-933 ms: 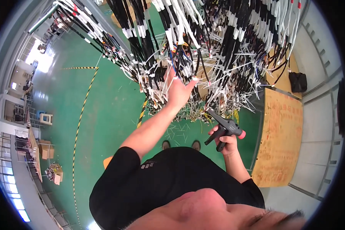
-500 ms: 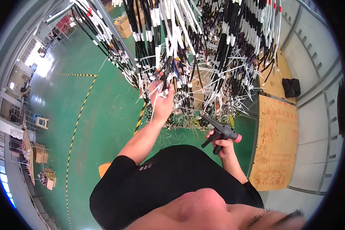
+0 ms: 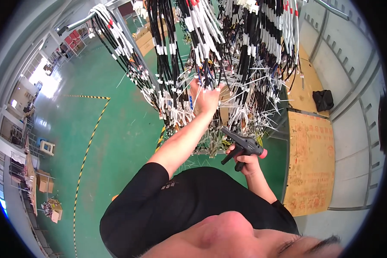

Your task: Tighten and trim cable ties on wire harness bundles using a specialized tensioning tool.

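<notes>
Left hand (image 3: 207, 101): had reached farther out into hanging cables (image 3: 251, 47); couldn't tell its grip.
Right hand (image 3: 245, 161): still wrapped around the black tool (image 3: 247, 144).
Black tool: was by the rack's (image 3: 136, 47) near edge.

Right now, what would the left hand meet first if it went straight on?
The left hand would likely meet the hanging black-and-white cable bundle just ahead of it, though depth is hard to judge.

Hanging cables (image 3: 250, 47) partly hide the left hand (image 3: 208, 101), so its grip cannot be told. The upper edge cuts off the cables' tops.
</notes>
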A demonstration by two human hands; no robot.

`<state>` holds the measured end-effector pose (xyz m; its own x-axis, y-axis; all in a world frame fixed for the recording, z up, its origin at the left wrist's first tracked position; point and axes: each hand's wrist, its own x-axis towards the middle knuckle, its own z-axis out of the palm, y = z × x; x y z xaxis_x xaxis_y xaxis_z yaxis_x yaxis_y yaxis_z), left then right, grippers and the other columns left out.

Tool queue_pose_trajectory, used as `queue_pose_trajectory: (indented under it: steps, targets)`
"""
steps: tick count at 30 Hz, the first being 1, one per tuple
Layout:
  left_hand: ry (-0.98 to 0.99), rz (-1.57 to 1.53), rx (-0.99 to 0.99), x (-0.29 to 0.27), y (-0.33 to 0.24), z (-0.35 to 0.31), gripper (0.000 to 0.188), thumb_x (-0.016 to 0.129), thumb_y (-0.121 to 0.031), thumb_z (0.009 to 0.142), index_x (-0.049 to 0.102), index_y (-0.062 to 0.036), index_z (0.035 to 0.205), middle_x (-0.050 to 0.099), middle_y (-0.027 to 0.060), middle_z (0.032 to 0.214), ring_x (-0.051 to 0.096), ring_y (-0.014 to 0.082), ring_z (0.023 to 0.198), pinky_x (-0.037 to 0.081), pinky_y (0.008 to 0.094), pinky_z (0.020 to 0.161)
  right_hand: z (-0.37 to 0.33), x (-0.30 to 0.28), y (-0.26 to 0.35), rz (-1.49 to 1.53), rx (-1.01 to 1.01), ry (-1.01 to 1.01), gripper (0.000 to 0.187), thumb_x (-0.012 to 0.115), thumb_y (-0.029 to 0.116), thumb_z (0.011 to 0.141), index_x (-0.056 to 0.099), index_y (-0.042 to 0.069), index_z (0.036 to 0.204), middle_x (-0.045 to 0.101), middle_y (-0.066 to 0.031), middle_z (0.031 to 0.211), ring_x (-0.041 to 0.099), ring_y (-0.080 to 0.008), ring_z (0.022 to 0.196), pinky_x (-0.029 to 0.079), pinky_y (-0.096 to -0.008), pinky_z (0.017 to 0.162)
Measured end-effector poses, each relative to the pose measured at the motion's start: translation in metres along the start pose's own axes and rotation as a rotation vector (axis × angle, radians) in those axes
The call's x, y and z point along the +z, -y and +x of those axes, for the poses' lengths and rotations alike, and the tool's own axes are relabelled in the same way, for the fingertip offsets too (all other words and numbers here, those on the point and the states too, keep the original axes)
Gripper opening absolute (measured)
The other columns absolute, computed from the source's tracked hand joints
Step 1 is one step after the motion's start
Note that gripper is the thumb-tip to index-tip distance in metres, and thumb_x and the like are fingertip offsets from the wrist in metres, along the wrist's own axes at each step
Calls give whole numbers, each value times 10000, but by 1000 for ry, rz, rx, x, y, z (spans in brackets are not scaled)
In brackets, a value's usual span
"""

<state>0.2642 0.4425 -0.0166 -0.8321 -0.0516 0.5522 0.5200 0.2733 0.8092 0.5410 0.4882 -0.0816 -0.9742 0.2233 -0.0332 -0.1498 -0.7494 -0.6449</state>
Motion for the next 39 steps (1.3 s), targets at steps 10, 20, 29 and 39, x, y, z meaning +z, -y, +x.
queue_pose_trajectory:
  steps: [10, 20, 29, 39]
  targets:
    - [79, -172, 266, -46, 6, 7, 296, 726, -17, 839, 666, -44, 1128, 718, 125, 968, 699, 223, 777, 554, 374, 646, -19, -11, 3, 8, -58, -81, 634, 670, -8, 646, 643, -18, 1279, 722, -147, 1141, 683, -350, 1124, 496, -503, 1099]
    - [466, -479, -263, -165, 28, 20, 402, 650, 18, 845, 657, -19, 1245, 653, -24, 1074, 593, 97, 948, 479, 275, 853, 42, 29, 46, -441, -252, 236, 765, 575, -34, 813, 465, 24, 1569, 686, -80, 1262, 641, -197, 1204, 463, -394, 1095]
    - [240, -498, -116, -165, 25, 12, 718, 699, 92, 796, 460, -27, 1463, 609, 67, 1302, 616, 183, 1165, 478, 354, 1057, 140, 111, 69, -603, -382, 247, 641, 560, -123, 944, 463, 69, 1548, 693, -109, 1343, 679, -184, 1236, 514, -326, 1055]
    - [196, -586, -137, -165, -3, -2, 799, 799, 84, 809, 446, -54, 1512, 602, 63, 1316, 613, 216, 1228, 471, 384, 1110, 208, 140, 84, -955, -171, 440, 578, 537, -89, 762, 697, 59, 1297, 756, -13, 942, 683, -107, 859, 549, -284, 761]
